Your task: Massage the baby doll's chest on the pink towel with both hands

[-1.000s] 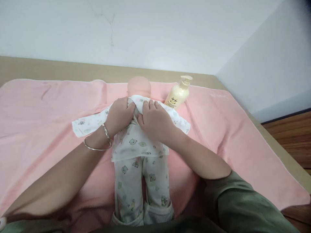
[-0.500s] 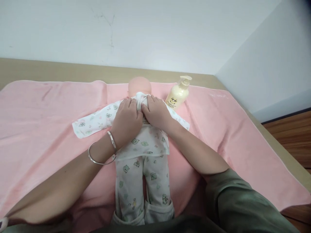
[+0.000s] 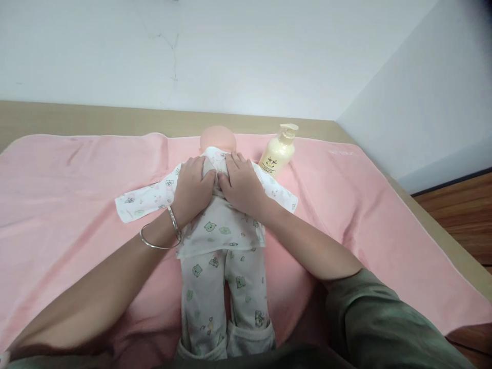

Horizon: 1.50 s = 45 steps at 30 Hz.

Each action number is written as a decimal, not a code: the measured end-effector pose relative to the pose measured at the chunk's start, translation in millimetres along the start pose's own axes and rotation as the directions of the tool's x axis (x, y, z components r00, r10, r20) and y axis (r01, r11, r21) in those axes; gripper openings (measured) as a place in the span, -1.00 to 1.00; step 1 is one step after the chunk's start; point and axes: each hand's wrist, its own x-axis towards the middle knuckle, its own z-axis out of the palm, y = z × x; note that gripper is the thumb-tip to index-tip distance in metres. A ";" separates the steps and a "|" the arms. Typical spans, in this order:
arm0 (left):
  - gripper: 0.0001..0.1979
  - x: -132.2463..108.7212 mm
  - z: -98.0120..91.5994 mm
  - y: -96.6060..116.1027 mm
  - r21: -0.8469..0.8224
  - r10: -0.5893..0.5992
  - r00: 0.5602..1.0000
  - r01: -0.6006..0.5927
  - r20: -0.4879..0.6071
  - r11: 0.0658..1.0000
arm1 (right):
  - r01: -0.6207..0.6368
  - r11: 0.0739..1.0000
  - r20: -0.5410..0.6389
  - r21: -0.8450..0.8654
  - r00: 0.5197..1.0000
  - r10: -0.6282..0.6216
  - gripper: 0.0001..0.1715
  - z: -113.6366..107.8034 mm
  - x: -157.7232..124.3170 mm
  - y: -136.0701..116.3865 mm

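A baby doll (image 3: pixel 218 137) lies stretched out on a pink towel (image 3: pixel 69 174), its bald head away from me and no face showing. It wears a white printed top (image 3: pixel 223 236) and matching trousers (image 3: pixel 203 292). My left hand (image 3: pixel 193 185) rests flat on the left of the doll's upper body, thumb pointing inward. On the other side lies my right hand (image 3: pixel 243 185), also flat with fingers extended over the cloth. Both thumbs nearly meet in the middle. The doll's sleeves spread out to either side. A bangle (image 3: pixel 175 225) hangs on my left wrist.
A pale yellow pump bottle (image 3: pixel 277 154) is on the towel just right of the doll's head. Behind the towel runs the wooden tabletop edge (image 3: pixel 115 117) against a white wall (image 3: pixel 246 56). Brown wood-grain furniture (image 3: pixel 461 215) appears at the right.
Bunched cloth at the doll's neck now lies flatter. My hands have slid slightly toward me and apart, their fingers flattening on the top. The view has shifted slightly.
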 end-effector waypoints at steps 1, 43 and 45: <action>-0.93 1.3 0.3 -1.4 -0.010 -0.015 1.000 0.014 -0.009 1.000 | -0.001 1.000 0.023 0.004 1.000 0.001 -0.26 -1.1 -2.5 -2.7; -0.72 -7.9 3.9 -3.6 0.230 0.098 0.995 -0.094 -0.008 0.969 | -0.070 0.997 0.030 -0.028 0.997 0.071 -0.31 -1.4 15.6 14.3; -0.72 -14.2 2.7 2.0 0.242 0.133 0.991 -0.130 0.003 0.962 | -0.037 0.997 0.032 -0.063 0.999 0.039 -0.34 -3.3 18.1 17.6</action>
